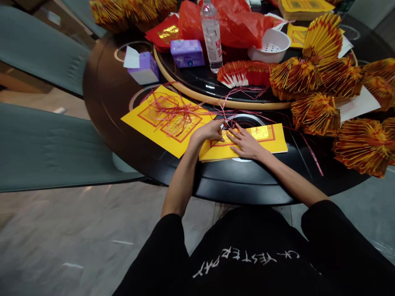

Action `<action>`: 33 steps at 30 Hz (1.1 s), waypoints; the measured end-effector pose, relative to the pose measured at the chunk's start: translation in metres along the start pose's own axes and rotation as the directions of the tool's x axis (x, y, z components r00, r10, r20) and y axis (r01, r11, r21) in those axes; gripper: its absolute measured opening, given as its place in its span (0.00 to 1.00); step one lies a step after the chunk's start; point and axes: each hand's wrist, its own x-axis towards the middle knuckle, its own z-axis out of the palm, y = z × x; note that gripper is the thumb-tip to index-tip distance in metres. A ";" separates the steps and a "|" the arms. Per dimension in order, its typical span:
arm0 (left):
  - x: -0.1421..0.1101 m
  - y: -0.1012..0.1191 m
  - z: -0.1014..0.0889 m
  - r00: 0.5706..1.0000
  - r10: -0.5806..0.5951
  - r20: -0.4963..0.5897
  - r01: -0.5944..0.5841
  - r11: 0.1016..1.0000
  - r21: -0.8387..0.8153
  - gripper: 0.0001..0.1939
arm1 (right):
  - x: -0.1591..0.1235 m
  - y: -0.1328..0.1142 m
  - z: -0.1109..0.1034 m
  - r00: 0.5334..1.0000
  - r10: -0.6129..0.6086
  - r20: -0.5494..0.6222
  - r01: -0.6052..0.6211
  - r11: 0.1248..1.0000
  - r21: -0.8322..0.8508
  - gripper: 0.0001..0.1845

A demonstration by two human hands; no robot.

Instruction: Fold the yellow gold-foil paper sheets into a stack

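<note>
Yellow papers [279,139] on dark table [259,191] by chairs [49,144]; right hand [247,144] spread, left hand [209,130] curled, grip unclear

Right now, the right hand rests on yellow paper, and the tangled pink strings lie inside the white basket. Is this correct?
Not the basket: the head view shows the tangled pink strings mostly on a yellow sheet. The right hand does rest on yellow paper.

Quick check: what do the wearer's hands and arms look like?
The left hand and right hand are ungloved, with no watch visible. The forearms are bare; short sleeves of a black shirt with white lettering end near the elbows.
</note>
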 end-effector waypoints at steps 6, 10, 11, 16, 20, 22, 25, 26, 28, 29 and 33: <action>-0.031 0.021 0.022 0.992 -0.034 -0.118 0.062 0.966 0.249 0.24 | 0.000 -0.003 -0.001 1.000 0.015 -0.008 -0.015 1.000 -0.004 0.35; -0.078 0.042 0.082 0.927 0.052 -0.372 0.119 0.899 0.422 0.28 | -0.001 -0.006 -0.002 1.000 0.025 0.005 -0.025 1.000 -0.007 0.36; -0.086 0.043 0.096 0.926 0.056 -0.374 0.116 0.899 0.423 0.31 | 0.000 -0.006 -0.002 1.000 0.026 0.009 -0.026 1.000 -0.008 0.36; -0.100 0.029 0.132 0.923 0.028 -0.385 0.137 0.908 0.395 0.40 | 0.000 -0.004 -0.001 0.999 0.027 0.030 -0.028 1.000 0.004 0.35; -0.098 0.019 0.130 0.917 0.035 -0.397 0.134 0.911 0.391 0.42 | 0.000 -0.004 -0.003 0.999 0.028 0.035 -0.028 1.000 0.010 0.36; -0.099 0.018 0.128 0.916 0.033 -0.399 0.138 0.909 0.393 0.42 | 0.000 -0.005 -0.004 0.999 0.031 0.034 -0.031 0.999 0.013 0.37; -0.101 0.015 0.126 0.921 0.044 -0.387 0.126 0.906 0.404 0.42 | 0.000 -0.005 -0.004 0.999 0.028 0.025 -0.028 0.999 0.016 0.38; -0.102 0.014 0.126 0.923 0.052 -0.382 0.118 0.905 0.409 0.41 | 0.000 -0.005 -0.004 0.999 0.026 0.020 -0.026 1.000 0.016 0.38; -0.103 0.011 0.125 0.926 0.066 -0.372 0.102 0.904 0.414 0.41 | 0.000 -0.005 -0.003 1.000 0.023 0.017 -0.023 1.000 0.016 0.38; -0.103 0.010 0.124 0.927 0.071 -0.369 0.096 0.904 0.416 0.41 | 0.000 -0.005 -0.003 1.000 0.023 0.018 -0.023 1.000 0.015 0.38; -0.104 0.007 0.122 0.928 0.077 -0.366 0.090 0.903 0.420 0.41 | -0.001 -0.006 -0.002 0.999 0.038 0.024 -0.038 0.999 0.004 0.38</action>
